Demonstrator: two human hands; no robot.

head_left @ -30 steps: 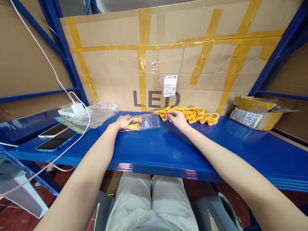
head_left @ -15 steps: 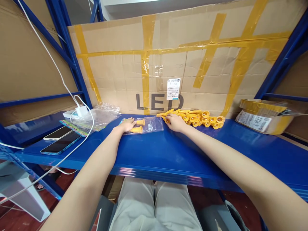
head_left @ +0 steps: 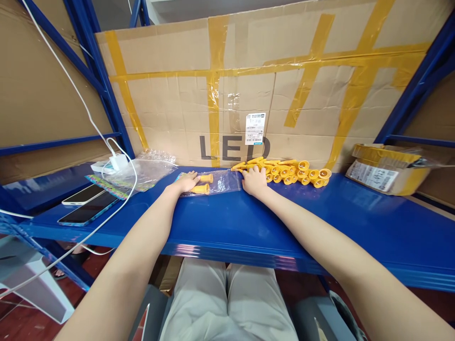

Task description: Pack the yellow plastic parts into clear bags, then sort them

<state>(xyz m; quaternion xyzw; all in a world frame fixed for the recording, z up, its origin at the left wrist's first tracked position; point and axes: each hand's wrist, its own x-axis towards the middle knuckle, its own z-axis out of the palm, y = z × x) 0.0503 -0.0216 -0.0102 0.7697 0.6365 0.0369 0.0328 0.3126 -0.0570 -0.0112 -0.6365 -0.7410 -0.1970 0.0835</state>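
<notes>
My left hand [head_left: 187, 182] lies flat with its fingers stretched out, on the left part of a clear plastic bag [head_left: 225, 182]. Two yellow trumpet-shaped plastic pieces [head_left: 201, 189] stick out to the right from under its fingers, flared ends outward; whether they lie in or on the bag I cannot tell. Just past the bag's right end, my right hand [head_left: 254, 182] rests at the left side of a pile of the same yellow trumpet-shaped pieces [head_left: 302, 174]. Its fingers are apart and touch the thin ends, and I make out nothing held; the fingertips are partly hidden.
A large taped cardboard box [head_left: 170, 109] stands behind the blue shelf [head_left: 227, 222]. On the left are two phones [head_left: 88, 208], a white charger [head_left: 119, 162] with a dangling cable [head_left: 128, 199], and more plastic bags [head_left: 152, 170]. A small open carton [head_left: 387, 170] sits on the right.
My right hand has shifted slightly left and its fingers now show more, spread over the pile's left end. My left hand and the bag stay in place; the view has tilted a little.
</notes>
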